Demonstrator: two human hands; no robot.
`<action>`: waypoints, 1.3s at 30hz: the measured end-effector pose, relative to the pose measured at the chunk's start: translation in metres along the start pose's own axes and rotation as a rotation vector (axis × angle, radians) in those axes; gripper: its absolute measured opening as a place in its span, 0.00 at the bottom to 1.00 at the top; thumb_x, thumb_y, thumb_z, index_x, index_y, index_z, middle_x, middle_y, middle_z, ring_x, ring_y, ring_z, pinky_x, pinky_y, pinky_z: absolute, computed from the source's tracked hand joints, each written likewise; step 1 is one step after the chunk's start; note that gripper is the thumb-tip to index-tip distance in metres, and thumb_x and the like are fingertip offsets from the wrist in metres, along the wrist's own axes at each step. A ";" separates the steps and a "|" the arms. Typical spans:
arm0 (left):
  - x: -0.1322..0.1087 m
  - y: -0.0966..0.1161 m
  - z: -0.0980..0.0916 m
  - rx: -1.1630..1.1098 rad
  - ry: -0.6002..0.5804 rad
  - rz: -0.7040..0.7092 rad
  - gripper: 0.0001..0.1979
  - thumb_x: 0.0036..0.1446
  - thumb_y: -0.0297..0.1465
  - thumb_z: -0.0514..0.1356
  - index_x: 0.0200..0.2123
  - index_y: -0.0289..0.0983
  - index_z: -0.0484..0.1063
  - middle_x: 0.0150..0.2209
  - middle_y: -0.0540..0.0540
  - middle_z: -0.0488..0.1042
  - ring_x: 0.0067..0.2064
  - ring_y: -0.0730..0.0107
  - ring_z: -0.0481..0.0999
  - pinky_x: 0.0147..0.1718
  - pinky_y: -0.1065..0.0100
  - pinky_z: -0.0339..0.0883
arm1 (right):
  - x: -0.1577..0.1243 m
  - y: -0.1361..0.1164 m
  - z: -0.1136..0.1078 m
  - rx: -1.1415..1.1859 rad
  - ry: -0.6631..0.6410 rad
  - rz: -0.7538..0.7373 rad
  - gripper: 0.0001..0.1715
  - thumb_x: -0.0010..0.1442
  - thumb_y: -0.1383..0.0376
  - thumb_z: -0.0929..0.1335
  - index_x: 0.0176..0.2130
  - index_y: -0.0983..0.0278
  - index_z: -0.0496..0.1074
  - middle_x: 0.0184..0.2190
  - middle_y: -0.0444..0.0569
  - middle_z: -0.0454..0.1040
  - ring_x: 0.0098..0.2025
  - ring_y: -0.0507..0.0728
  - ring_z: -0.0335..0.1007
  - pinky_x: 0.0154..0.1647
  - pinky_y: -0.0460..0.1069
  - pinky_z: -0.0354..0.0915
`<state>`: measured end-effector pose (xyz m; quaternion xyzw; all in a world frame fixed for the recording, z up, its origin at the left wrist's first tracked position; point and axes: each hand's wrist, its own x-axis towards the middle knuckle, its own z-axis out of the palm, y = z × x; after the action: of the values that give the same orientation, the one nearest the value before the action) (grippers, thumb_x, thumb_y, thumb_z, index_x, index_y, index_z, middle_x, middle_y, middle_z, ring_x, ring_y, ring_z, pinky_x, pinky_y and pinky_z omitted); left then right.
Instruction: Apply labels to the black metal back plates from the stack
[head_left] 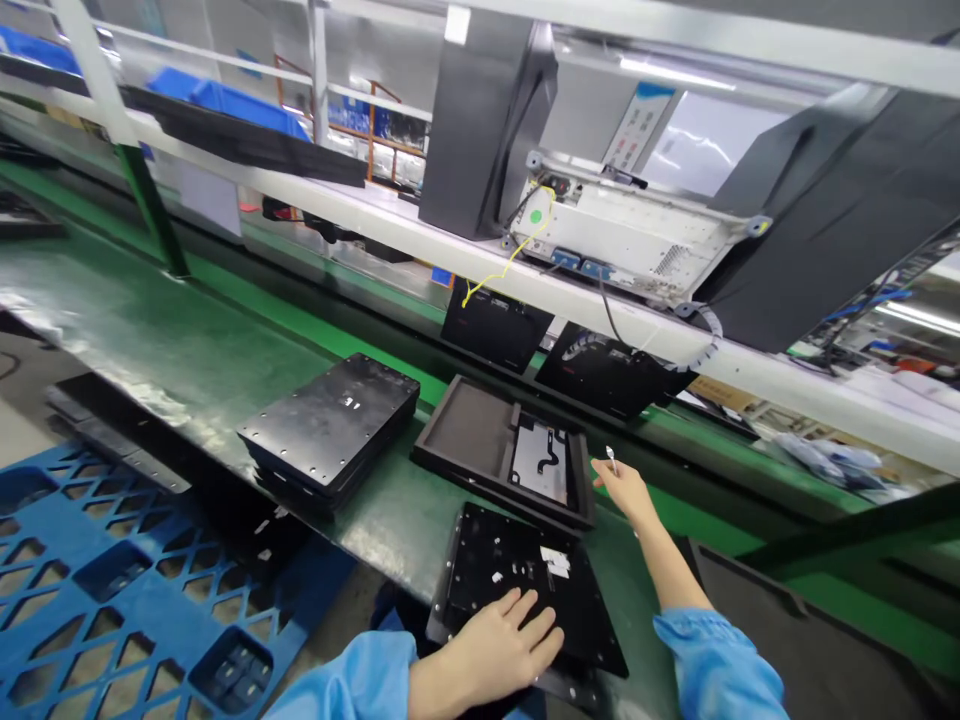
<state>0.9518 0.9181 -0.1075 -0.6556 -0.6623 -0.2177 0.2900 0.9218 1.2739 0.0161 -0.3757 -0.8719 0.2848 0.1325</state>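
My left hand [499,650] lies flat, fingers spread, on a black laptop-like panel [536,590] near the bench's front edge. White stickers and small screws or holes dot the panel. My right hand [626,492] is closed on a small slim silvery tool [611,458], whose kind I cannot make out; its tip sticks up above the fingers. That hand is just right of a dark foam tray [465,425], apart from the panel. In the tray's right compartment rests a grey plate [540,462] with a black curved cable on it.
A stack of black panels [337,415] stands left on the green bench [187,330]. Two black panels [495,325] lean beneath the white shelf. On that shelf sits a metal unit [630,235] with a yellow cable. A blue pallet [150,600] lies on the floor at left.
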 end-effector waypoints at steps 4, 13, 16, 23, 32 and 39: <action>-0.002 0.001 -0.002 -0.006 -0.060 -0.001 0.17 0.76 0.30 0.56 0.61 0.42 0.79 0.63 0.50 0.81 0.58 0.58 0.84 0.57 0.59 0.80 | -0.082 0.057 -0.010 -0.049 -0.160 0.005 0.36 0.59 0.33 0.68 0.26 0.61 0.72 0.24 0.49 0.76 0.28 0.58 0.68 0.34 0.52 0.59; -0.006 0.002 0.002 -0.003 0.001 -0.019 0.17 0.76 0.30 0.57 0.62 0.41 0.78 0.63 0.50 0.80 0.60 0.62 0.82 0.59 0.60 0.77 | -0.210 0.080 0.035 0.659 -0.344 0.397 0.38 0.53 0.40 0.80 0.53 0.62 0.79 0.33 0.48 0.82 0.27 0.53 0.72 0.20 0.42 0.53; -0.009 0.005 -0.003 -0.049 0.045 -0.068 0.15 0.76 0.29 0.58 0.61 0.40 0.78 0.63 0.49 0.81 0.62 0.63 0.80 0.67 0.56 0.71 | -0.214 0.068 0.041 0.898 -0.368 0.379 0.41 0.47 0.47 0.86 0.52 0.64 0.79 0.24 0.41 0.75 0.18 0.46 0.60 0.14 0.40 0.46; -0.086 0.018 -0.042 -0.207 0.381 -0.753 0.16 0.73 0.29 0.57 0.59 0.41 0.77 0.55 0.40 0.81 0.57 0.59 0.81 0.58 0.54 0.78 | -0.223 0.087 0.039 1.050 -0.238 0.429 0.44 0.50 0.52 0.86 0.61 0.59 0.76 0.49 0.48 0.86 0.44 0.59 0.85 0.45 0.47 0.81; -0.145 0.028 -0.031 -1.025 0.275 -1.642 0.36 0.61 0.69 0.56 0.37 0.40 0.73 0.29 0.47 0.78 0.29 0.60 0.79 0.33 0.62 0.74 | -0.244 0.089 0.051 0.980 -0.292 0.387 0.43 0.56 0.47 0.82 0.64 0.55 0.75 0.64 0.49 0.79 0.67 0.65 0.74 0.67 0.54 0.73; -0.128 0.023 -0.009 -1.431 0.245 -1.828 0.53 0.41 0.79 0.57 0.46 0.36 0.75 0.26 0.41 0.82 0.28 0.55 0.84 0.31 0.61 0.78 | -0.240 0.095 0.051 0.676 -0.232 0.194 0.47 0.54 0.37 0.78 0.63 0.60 0.77 0.58 0.56 0.82 0.67 0.67 0.73 0.61 0.53 0.75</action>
<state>0.9721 0.8180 -0.1891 0.0770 -0.5816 -0.7311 -0.3484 1.1180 1.1308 -0.0859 -0.3572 -0.6981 0.6085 0.1218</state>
